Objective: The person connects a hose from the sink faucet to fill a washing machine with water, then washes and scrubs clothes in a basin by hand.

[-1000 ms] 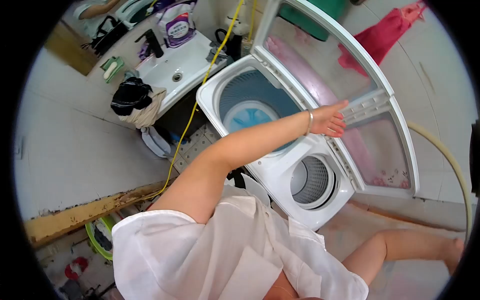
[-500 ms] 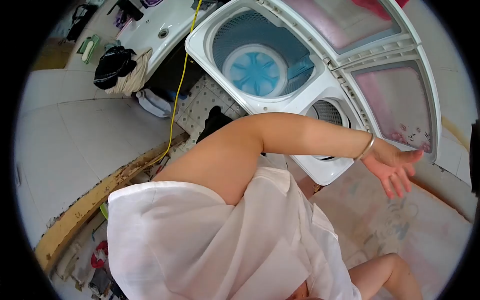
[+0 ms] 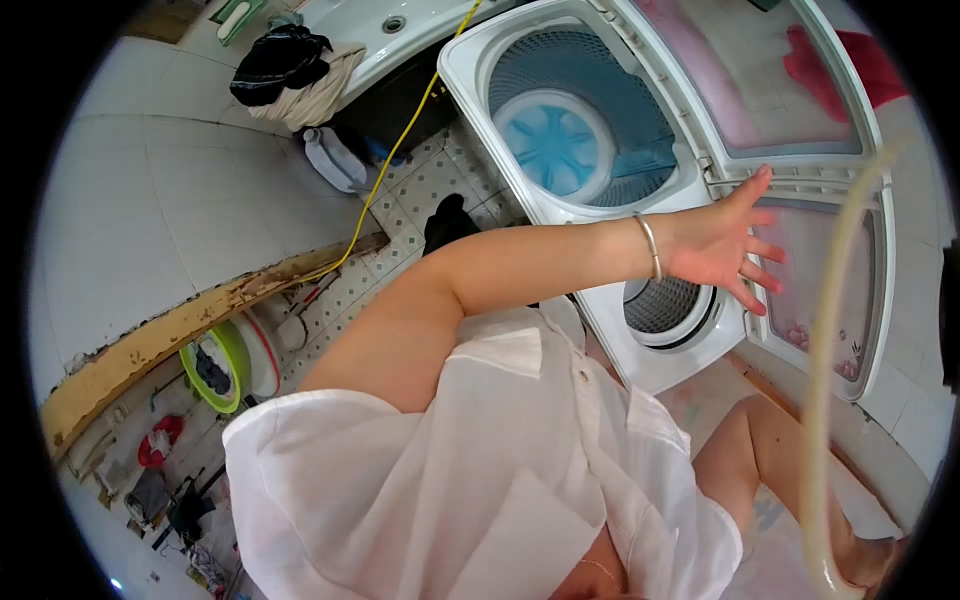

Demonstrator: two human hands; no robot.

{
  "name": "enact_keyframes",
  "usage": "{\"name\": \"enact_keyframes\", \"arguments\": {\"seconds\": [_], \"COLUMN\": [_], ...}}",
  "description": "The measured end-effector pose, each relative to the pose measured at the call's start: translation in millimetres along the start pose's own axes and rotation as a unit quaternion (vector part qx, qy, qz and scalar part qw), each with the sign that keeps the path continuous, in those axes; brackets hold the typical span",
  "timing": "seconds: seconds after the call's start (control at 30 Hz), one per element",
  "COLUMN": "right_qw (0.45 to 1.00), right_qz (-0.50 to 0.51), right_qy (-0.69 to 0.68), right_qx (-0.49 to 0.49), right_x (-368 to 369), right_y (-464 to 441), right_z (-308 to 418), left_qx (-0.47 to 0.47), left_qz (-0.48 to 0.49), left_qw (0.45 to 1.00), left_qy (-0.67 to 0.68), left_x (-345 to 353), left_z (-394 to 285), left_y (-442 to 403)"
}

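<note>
My left hand point(image 3: 725, 245), a bangle at its wrist, reaches across my body with fingers spread and nothing in it. It hovers over the washing machine point(image 3: 560, 215), near the hinges of the lids. Both lids are up; the wide wash tub point(image 3: 555, 140) has a blue base, and the smaller spin tub point(image 3: 665, 305) lies below my wrist. At the lower right, my right hand point(image 3: 875, 562) is partly cut off and dim. It appears closed at the lower bend of a pale hose point(image 3: 822, 400), which arcs upward close to the camera.
A yellow cord point(image 3: 410, 140) runs from the sink point(image 3: 360, 40) to a worn wooden ledge point(image 3: 190, 340). Dark and beige cloths point(image 3: 285, 75) hang at the sink above a white jug point(image 3: 333, 160). A green basin point(image 3: 225, 365) stands lower left. Red cloth point(image 3: 870, 70) is at upper right.
My left hand has moved left and up, from beside the smaller lid to above the machine, its fingers spreading wider. The pale hose and my right hand have come into view; the camera view has shifted.
</note>
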State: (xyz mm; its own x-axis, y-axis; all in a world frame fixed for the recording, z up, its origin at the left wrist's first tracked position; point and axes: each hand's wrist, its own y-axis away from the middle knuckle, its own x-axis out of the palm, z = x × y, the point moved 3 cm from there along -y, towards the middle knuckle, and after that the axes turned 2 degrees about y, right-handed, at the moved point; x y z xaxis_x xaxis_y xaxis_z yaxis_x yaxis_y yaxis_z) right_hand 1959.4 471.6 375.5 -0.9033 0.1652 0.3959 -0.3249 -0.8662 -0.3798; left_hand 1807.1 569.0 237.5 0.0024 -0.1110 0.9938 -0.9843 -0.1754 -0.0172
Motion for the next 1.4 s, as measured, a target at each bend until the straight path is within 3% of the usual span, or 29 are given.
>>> {"name": "enact_keyframes", "arguments": {"seconds": [0.07, 0.1, 0.2, 0.23, 0.33, 0.4, 0.43, 0.47, 0.53, 0.6, 0.67, 0.7, 0.73, 0.77, 0.8, 0.83, 0.87, 0.9, 0.97, 1.03, 1.1, 1.13, 1.17, 1.23, 1.3, 1.33, 1.4], "right_qw": [0.998, 0.996, 0.982, 0.975, 0.940, 0.911, 0.890, 0.869, 0.821, 0.715, 0.658, 0.739, 0.785, 0.777, 0.767, 0.756, 0.718, 0.695, 0.714, 0.824, 0.852, 0.853, 0.849, 0.759, 0.740, 0.679, 0.576], "right_qz": [0.025, 0.037, 0.072, 0.083, 0.102, 0.096, 0.086, 0.070, -0.001, -0.087, -0.148, -0.160, -0.160, -0.182, -0.175, -0.101, -0.061, 0.008, 0.047, 0.195, 0.275, 0.302, 0.328, 0.427, 0.438, 0.493, 0.575], "right_qy": [-0.045, -0.067, -0.142, -0.166, -0.250, -0.299, -0.329, -0.354, -0.394, -0.469, -0.473, -0.267, -0.048, -0.017, 0.048, 0.146, 0.338, 0.417, 0.450, 0.468, 0.405, 0.413, 0.414, 0.452, 0.477, 0.503, 0.532], "right_qx": [0.028, 0.043, 0.100, 0.123, 0.208, 0.268, 0.304, 0.338, 0.413, 0.511, 0.567, 0.598, 0.597, 0.602, 0.616, 0.630, 0.605, 0.585, 0.534, 0.253, 0.187, 0.102, 0.016, 0.194, 0.178, 0.208, 0.233], "right_x": [9, 14, 31, 36, 50, 55, 56, 55, 45, 18, -40, -61, -80, -114, -108, -87, -67, -79, -11, 87, 190, 236, 271, 305, 325, 330, 341], "right_y": [-5, -8, -12, -13, -17, -16, -15, -12, -2, 10, 23, 29, 32, 46, 48, 41, 33, 31, -12, -61, -85, -89, -90, -90, -96, -103, -117], "right_z": [-4, -5, -14, -22, -48, -75, -94, -117, -175, -246, -344, -379, -411, -460, -474, -478, -485, -528, -522, -506, -493, -493, -499, -532, -543, -550, -570], "left_qx": [0.061, 0.062, 0.183, 0.226, 0.303, 0.369, 0.377, 0.388, 0.400, 0.405, 0.399, 0.397, 0.406, 0.419, 0.454, 0.480, 0.475, 0.483, 0.517, 0.547, 0.537, 0.539, 0.541, 0.559, 0.567, 0.569, 0.569], "left_qz": [0.138, 0.139, -0.043, 0.005, -0.139, -0.328, -0.371, -0.326, -0.405, -0.346, -0.350, -0.329, -0.299, -0.268, -0.303, -0.387, -0.353, -0.387, -0.367, -0.371, -0.354, -0.351, -0.349, -0.350, -0.426, -0.476, -0.495], "left_qw": [0.987, 0.987, 0.974, 0.961, 0.942, 0.858, 0.846, 0.856, 0.802, 0.834, 0.838, 0.849, 0.860, 0.867, 0.837, 0.786, 0.804, 0.783, 0.764, 0.738, 0.752, 0.755, 0.756, 0.743, 0.704, 0.669, 0.656], "left_qy": [-0.049, -0.048, 0.126, 0.158, 0.025, -0.146, -0.068, -0.101, -0.183, -0.145, -0.124, -0.116, -0.072, -0.032, -0.042, -0.051, -0.058, -0.064, -0.114, -0.133, -0.141, -0.130, -0.118, -0.113, -0.043, -0.047, -0.027], "left_x": [13, 16, -9, -54, -116, -149, -162, -171, -175, -184, -174, -174, -175, -175, -169, -162, -171, -170, -171, -178, -188, -188, -191, -191, -198, -202, -217], "left_z": [-9, -14, -36, -53, -107, -127, -136, -145, -162, -175, -180, -188, -197, -208, -217, -226, -240, -249, -274, -303, -323, -332, -340, -361, -386, -401, -423], "left_y": [16, 21, 36, 35, 100, 153, 177, 201, 241, 280, 300, 310, 317, 326, 328, 327, 329, 325, 314, 310, 306, 304, 304, 312, 332, 346, 361]}}
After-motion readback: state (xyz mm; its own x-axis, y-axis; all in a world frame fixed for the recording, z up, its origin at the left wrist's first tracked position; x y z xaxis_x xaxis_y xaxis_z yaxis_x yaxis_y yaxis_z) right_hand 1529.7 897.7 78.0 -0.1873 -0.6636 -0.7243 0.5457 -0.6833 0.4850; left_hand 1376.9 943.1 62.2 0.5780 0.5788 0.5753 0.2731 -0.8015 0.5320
